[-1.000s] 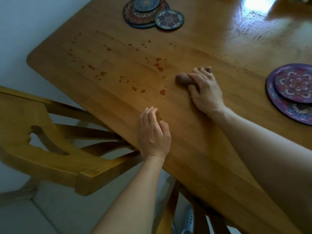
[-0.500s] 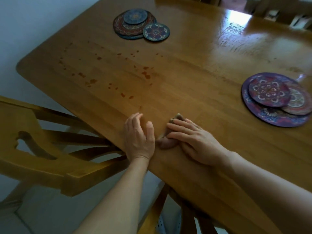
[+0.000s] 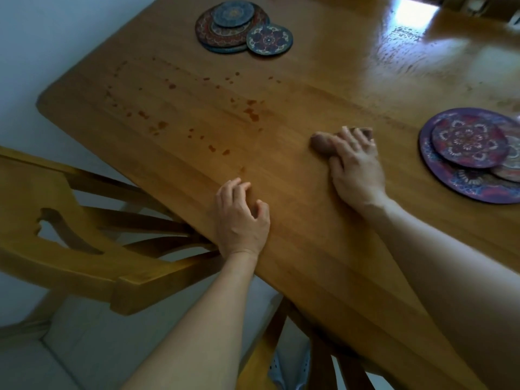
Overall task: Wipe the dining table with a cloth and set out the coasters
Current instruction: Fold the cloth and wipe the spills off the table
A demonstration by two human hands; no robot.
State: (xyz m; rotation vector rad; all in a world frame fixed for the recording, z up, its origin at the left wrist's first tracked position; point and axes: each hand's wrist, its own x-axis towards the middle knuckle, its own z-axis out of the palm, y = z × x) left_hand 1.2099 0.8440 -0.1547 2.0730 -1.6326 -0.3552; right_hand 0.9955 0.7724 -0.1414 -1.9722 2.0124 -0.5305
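Observation:
My right hand (image 3: 355,167) presses a bunched brown cloth (image 3: 322,144) flat on the wooden dining table (image 3: 295,102), right of centre. Only the cloth's left end and a far corner show past my fingers. My left hand (image 3: 240,219) rests on the table's near edge with curled fingers and holds nothing. Reddish-brown spots (image 3: 197,114) dot the tabletop to the left of the cloth. A stack of round patterned coasters (image 3: 230,26) lies at the far side, with one small coaster (image 3: 269,39) beside it. A purple stack of coasters (image 3: 472,153) lies at the right edge.
A wooden chair (image 3: 70,235) stands pushed against the table's near left side, below my left hand. A white wall fills the far left. Window glare shines on the far right of the tabletop (image 3: 413,21).
My right hand slid the cloth from the middle back to the near edge beside my left hand, then out again toward the purple coasters. My left hand stayed at the edge, fingers now curled.

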